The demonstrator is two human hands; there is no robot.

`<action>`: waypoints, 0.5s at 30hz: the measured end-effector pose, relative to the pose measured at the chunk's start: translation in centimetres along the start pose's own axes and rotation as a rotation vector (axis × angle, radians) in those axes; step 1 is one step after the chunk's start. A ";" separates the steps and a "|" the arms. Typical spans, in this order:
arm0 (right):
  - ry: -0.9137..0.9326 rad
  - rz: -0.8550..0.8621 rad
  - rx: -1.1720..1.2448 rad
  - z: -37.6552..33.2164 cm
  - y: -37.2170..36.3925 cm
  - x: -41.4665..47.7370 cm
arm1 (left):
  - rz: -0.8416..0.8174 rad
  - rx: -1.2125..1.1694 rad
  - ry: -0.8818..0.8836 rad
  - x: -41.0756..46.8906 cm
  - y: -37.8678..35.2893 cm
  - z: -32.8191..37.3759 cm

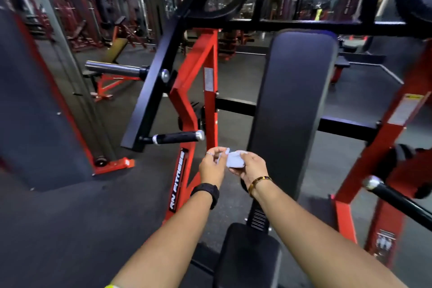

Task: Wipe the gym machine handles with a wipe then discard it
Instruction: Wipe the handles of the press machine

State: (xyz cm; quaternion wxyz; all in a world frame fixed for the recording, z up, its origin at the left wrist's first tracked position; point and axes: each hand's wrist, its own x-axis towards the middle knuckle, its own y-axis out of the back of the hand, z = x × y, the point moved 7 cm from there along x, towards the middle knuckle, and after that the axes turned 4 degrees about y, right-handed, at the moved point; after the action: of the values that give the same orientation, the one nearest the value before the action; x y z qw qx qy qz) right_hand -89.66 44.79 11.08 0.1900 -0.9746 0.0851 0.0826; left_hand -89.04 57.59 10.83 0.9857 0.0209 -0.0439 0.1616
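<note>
A folded pale wipe (234,159) is held between both hands in front of the red and black gym machine. My right hand (251,167) grips the wipe's bulk, and my left hand (212,164) pinches its left edge. The left black handle (175,138) with a silver end cap juts out just above and left of my hands. At the right, the other black handle (395,199), also with a silver cap, slants down toward the frame's edge. Neither hand touches a handle.
The machine's black back pad (294,100) rises ahead and its seat (250,255) lies below my arms. A chrome weight peg (114,68) sticks out at the left. Red frame posts (210,77) flank the pad. More gym machines stand behind on dark rubber flooring.
</note>
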 end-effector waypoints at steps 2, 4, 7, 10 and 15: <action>-0.027 -0.025 -0.006 1.8 -3.2 0.1 | 0.049 0.053 0.001 1.2 3.6 0.2; -0.037 -0.042 -0.017 3.5 -6.4 0.4 | 0.059 0.065 0.024 2.4 6.8 0.1; -0.023 -0.063 -0.060 5.5 -9.7 1.4 | 0.018 0.115 0.047 4.1 10.1 -0.8; -0.008 -0.051 -0.115 7.1 -11.6 2.6 | -0.003 0.158 0.059 6.1 12.3 -2.4; -0.053 -0.116 -0.164 8.5 -13.4 4.6 | 0.086 0.149 0.120 8.9 13.8 -4.3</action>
State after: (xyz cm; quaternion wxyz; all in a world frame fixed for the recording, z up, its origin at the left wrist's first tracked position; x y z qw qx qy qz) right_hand -83.59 59.66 7.19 0.1164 -0.9876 0.0163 0.1040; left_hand -84.73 73.69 7.80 0.9743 0.0826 0.0266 0.2077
